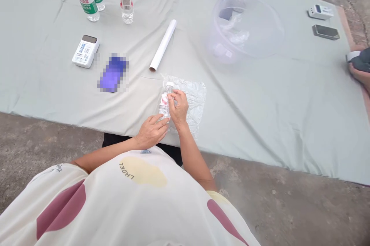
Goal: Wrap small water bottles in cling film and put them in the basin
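Fingers of your left hand (152,130) and right hand (178,108) pinch a clear water bottle (164,102) (white cap, red label) over cling film (195,96) on grey-green cloth (289,103), on concrete (274,199).

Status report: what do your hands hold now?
Left hand and right hand both grip small bottle. Bottle capped, over plastic wrap. Nothing blocks the hands.
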{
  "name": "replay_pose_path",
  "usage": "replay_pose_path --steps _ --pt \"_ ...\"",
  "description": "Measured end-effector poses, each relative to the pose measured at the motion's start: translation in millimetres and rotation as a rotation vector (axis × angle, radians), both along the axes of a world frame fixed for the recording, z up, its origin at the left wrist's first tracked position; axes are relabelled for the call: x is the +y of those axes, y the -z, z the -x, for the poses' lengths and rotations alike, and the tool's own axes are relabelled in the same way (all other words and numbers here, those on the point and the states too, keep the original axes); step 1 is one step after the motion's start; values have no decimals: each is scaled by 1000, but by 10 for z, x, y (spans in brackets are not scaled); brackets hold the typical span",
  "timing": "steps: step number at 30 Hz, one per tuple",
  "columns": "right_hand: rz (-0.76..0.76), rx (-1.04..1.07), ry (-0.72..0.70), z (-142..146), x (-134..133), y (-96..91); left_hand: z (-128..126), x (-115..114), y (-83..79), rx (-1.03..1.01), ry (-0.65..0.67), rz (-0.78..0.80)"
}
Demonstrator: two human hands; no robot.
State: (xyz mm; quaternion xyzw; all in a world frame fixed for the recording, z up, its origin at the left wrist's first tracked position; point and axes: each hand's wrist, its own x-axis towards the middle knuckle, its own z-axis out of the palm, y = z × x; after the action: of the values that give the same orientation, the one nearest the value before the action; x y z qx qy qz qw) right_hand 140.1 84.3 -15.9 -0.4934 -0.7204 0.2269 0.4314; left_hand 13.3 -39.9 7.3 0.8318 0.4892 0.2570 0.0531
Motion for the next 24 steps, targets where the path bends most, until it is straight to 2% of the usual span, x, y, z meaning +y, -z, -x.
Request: replay_pose_path --steps 3,5,6,7,10,12,16,19,21,22,24 --pt "133 66 129 -211 10 -68 -91 46 -59 97 117 8" --pt "147 59 243 -307 1 -174 -145 78 -84 130 151 8" --pt "133 44 255 -327 -13 -238 -172 96 -88 143 166 11" --pt "114 19 223 -325 -31 -302 -201 115 -86 154 184 17" --pt "72 -126 -12 -225 -75 -455 -315 188 -46 171 232 65" --pt "113 -264 -76 -148 -55 -499 -412 245 -9 171 270 99" --pt "294 -401 79 -172 79 -490 -585 337 23 206 359 101" --pt "348 -372 174 -345 138 -456 -630 353 -11 160 572 132" --pt "363 -320 202 -493 132 -419 -608 336 -55 45 754 179" --pt "371 -288 204 -569 118 -392 -583 324 -79 -34 805 202" --pt "380 -236 211 -723 81 -325 -511 310 -119 -201 776 229"
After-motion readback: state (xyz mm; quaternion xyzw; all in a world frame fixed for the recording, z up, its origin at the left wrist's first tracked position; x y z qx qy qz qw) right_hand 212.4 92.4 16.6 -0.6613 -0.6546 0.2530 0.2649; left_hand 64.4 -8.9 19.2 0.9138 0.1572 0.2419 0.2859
